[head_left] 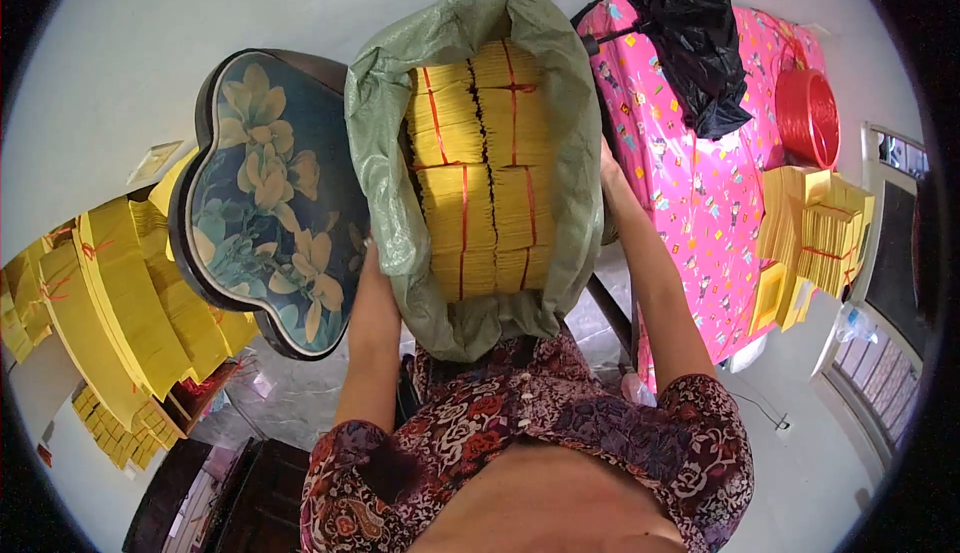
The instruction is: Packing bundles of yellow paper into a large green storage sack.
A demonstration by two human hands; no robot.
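A green woven plastic sack [375, 133] stands upright in front of me with its mouth wide and its rim folded outward. Inside, bundles of yellow paper [455, 208] are packed in two columns, each tied with thin red string. My left hand [372, 255] is at the sack's left side, its fingers hidden behind the green wall. At the right side, my right hand [607, 165] touches or lies close against the sack. Its fingers are mostly out of sight too, so I cannot tell how either hand grips.
Left of the sack stands a dark-rimmed table top [265, 193] with a flower pattern. At right, a pink-covered table [690, 203] bears a black plastic bag [690, 48], a red string roll [808, 118] and yellow paper stacks [825, 228]. More yellow paper [125, 293] is piled far left.
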